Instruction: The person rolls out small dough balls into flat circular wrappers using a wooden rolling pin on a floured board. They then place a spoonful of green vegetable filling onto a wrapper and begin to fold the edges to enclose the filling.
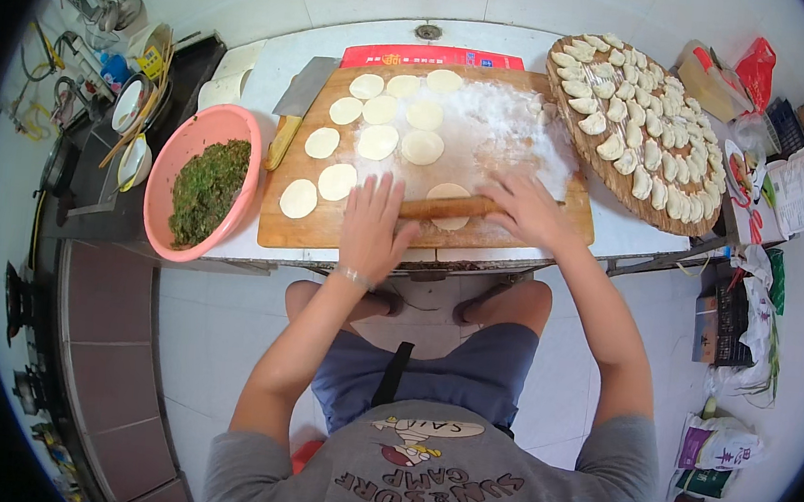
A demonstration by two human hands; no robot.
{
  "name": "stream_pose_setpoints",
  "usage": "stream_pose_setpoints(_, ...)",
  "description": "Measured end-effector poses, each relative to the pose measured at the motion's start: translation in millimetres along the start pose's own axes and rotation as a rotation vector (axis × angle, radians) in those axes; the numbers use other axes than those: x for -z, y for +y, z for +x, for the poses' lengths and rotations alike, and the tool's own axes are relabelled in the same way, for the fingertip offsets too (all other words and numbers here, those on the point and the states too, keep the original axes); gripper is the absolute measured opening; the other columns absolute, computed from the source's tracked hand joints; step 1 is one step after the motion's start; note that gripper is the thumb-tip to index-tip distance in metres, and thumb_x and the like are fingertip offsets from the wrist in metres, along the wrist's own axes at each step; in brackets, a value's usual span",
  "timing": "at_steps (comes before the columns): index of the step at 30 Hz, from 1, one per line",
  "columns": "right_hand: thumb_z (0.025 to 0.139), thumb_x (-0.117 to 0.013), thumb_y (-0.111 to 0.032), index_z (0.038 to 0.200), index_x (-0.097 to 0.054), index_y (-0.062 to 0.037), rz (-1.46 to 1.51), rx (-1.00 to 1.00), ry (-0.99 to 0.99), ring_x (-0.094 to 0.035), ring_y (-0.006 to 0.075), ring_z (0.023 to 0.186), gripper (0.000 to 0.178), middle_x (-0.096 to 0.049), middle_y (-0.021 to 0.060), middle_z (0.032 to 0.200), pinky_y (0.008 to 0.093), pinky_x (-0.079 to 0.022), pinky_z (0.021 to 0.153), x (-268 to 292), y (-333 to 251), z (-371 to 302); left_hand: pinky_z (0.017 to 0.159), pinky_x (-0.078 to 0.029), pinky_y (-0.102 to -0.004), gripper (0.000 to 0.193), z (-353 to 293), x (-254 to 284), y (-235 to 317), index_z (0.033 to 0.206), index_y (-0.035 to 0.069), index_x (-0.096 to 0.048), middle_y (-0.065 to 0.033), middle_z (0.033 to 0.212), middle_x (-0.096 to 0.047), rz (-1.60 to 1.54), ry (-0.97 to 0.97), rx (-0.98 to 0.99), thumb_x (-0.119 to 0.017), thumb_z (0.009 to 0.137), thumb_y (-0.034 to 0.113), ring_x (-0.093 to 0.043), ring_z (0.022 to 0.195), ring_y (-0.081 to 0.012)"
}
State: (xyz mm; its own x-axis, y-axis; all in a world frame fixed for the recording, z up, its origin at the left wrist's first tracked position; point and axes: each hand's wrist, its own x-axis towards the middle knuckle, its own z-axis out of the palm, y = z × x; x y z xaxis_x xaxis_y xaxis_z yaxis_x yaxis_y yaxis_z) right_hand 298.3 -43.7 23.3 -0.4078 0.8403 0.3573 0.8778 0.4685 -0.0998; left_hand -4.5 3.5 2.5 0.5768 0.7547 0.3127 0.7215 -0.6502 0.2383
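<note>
A wooden rolling pin (443, 206) lies crosswise over a round dough wrapper (449, 219) near the front edge of the wooden board (281, 234). My left hand (373, 227) rests flat over the pin's left end, its fingers stretched away from me. On the other end is my right hand (528, 209), palm down with fingers extended. Several flat round wrappers (377, 142) are spread over the board's left and middle. White flour (497, 117) dusts its right half. A cleaver (307, 88) with a yellowish handle lies along the board's left edge.
Left of the board, a pink basin (250, 182) holds chopped green filling (210, 189). A round wooden tray (606, 177) full of folded dumplings (652, 129) stands at right. Behind the board lies a red sheet (427, 57). Bowls (135, 162) sit at far left.
</note>
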Motion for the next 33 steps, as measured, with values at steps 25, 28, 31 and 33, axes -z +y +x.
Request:
stream_pose_setpoints(25,0.091,-0.067,-0.028,0.113,-0.059,-0.0041,-0.105,-0.689,0.697,-0.06,0.0363,0.085,0.034,-0.059,0.0142,0.095,0.0446,-0.048,0.07,-19.2,17.6,-29.3,0.12,-0.018,-0.0536,0.075,111.2,-72.5,48.8,0.156,0.01,-0.027,-0.0228,0.162,-0.019,0.09,-0.235,-0.299,-0.044,0.098,0.053,-0.021,0.148,-0.0453)
stream_pose_setpoints(28,0.09,-0.068,-0.027,0.113,-0.058,-0.003,-0.135,-0.639,0.743,-0.059,0.0371,0.084,0.035,-0.058,0.0155,0.093,0.0443,-0.048,0.069,-18.9,16.3,-30.1,0.12,-0.017,-0.0539,0.071,156.4,-79.0,43.4,0.157,0.013,-0.027,-0.019,0.163,-0.019,0.141,-0.269,-0.25,-0.041,0.1,0.053,-0.02,0.149,-0.0416)
stream_pose_setpoints(31,0.089,-0.069,-0.027,0.115,-0.058,-0.0021,-0.148,-0.623,0.771,-0.059,0.0369,0.084,0.038,-0.058,0.0161,0.094,0.0438,-0.049,0.068,-18.2,16.1,-31.5,0.121,-0.014,-0.0533,0.066,202.5,-79.1,38.6,0.157,0.018,-0.029,-0.0135,0.164,-0.021,0.197,-0.319,-0.187,-0.037,0.101,0.052,-0.017,0.151,-0.0367)
stream_pose_setpoints(33,0.089,-0.069,-0.027,0.116,-0.058,-0.002,-0.143,-0.621,0.79,-0.06,0.0365,0.085,0.038,-0.059,0.0158,0.095,0.0434,-0.049,0.068,-18.2,14.6,-33.6,0.121,-0.014,-0.0541,0.066,228.9,-78.3,38.0,0.157,0.02,-0.027,-0.0107,0.165,-0.02,0.27,-0.381,-0.14,-0.038,0.101,0.053,-0.014,0.152,-0.036)
